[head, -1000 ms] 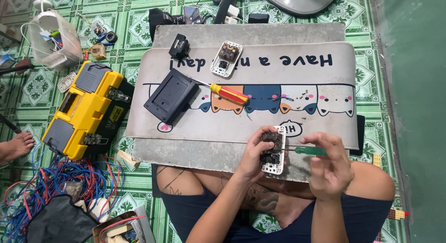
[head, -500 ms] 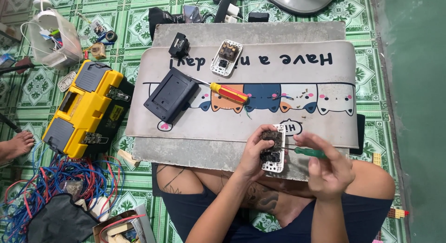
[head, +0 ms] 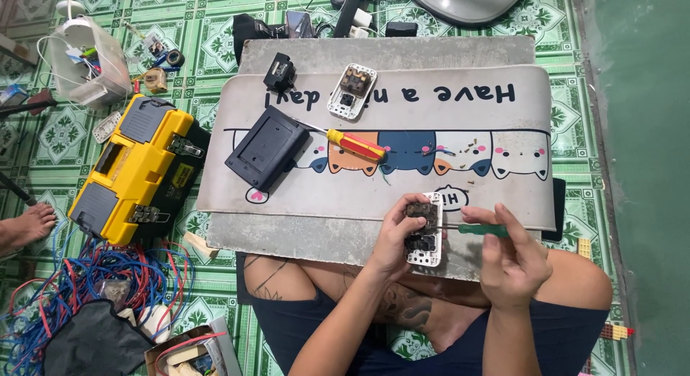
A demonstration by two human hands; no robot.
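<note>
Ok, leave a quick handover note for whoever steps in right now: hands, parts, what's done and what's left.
Left hand grips the white socket frame upright at the near edge of the mat.
Right hand holds the green-handled screwdriver, tip at the frame's dark module.
Second white frame, black box and red-and-yellow screwdriver lie on the mat.
Done: cannot tell. Left: the screw under the tip.

Green patterned tile floor [head: 215,38]

A toolbox [head: 133,171] sits left of the mat [head: 503,193]; a screwdriver [head: 354,144] lies on the mat.
</note>
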